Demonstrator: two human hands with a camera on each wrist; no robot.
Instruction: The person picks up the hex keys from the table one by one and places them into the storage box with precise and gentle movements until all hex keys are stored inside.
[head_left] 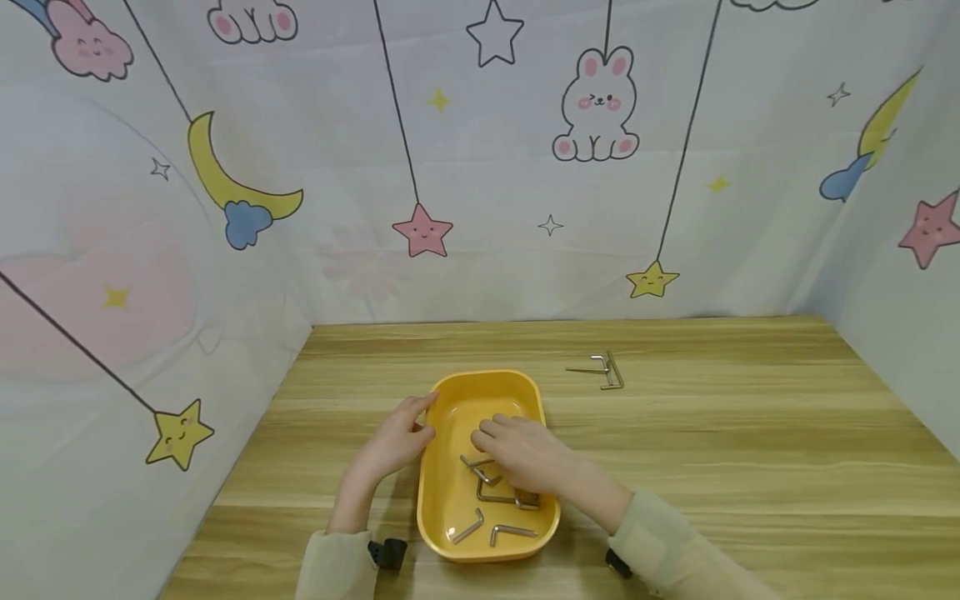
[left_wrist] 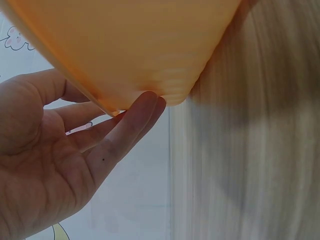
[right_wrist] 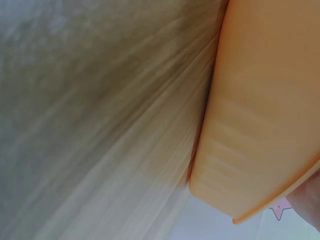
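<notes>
"What could go wrong, from the left?"

"If the left hand (head_left: 393,439) supports too lightly, the tray (head_left: 442,492) may slide. Overlapping keys (head_left: 497,498) inside may catch each other."

"And the hands?"

"Left: fingers (left_wrist: 117,142) apart, touching the tray. Right hand (head_left: 522,454): bent inside it; its hold I cannot tell. More keys (head_left: 615,369) lie on the table (head_left: 750,433)."

Booth (head_left: 75,208) w/ tbl (head_left: 712,433) (cartoon-print cloth walls (head_left: 495,150))
</notes>
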